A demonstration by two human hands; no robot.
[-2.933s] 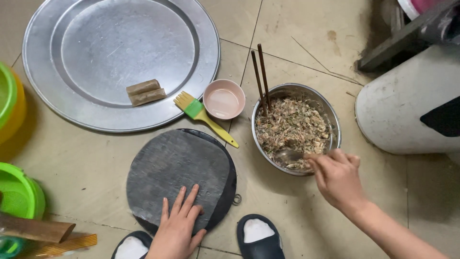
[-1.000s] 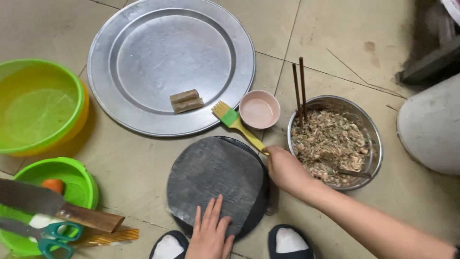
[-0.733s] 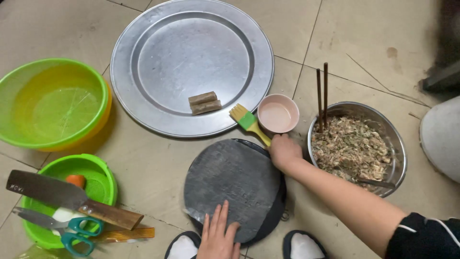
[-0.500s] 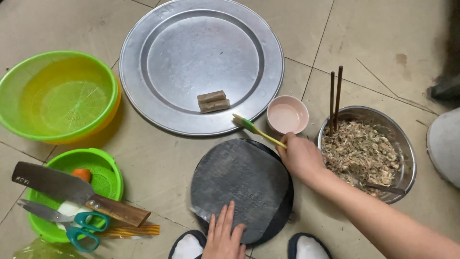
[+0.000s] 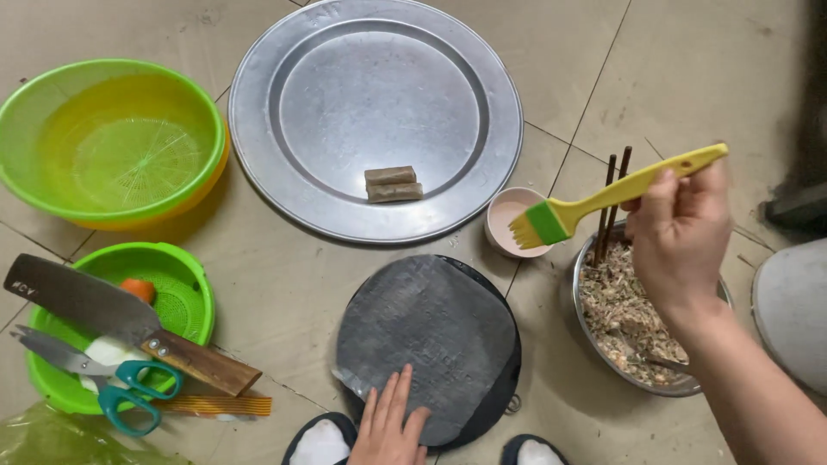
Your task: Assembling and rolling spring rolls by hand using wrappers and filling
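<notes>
My right hand holds a yellow pastry brush by its handle, lifted above the floor, its bristles hanging over a small pink bowl. My left hand rests flat on the near edge of a dark round wrapper sheet that lies on a black round board. A steel bowl of minced filling stands under my right wrist, with a spoon in it and dark chopsticks across its far rim. Two rolled pieces lie on a large round steel tray.
A large green strainer basket in an orange basin stands at the left. A smaller green basket holds a cleaver, teal-handled scissors and an orange piece. A white container is at the right. My slippers show at the bottom.
My right hand left the spoon in the filling bowl, took hold of the yellow brush beside the pink bowl and lifted it to the right. My left hand stayed on the wrapper.
</notes>
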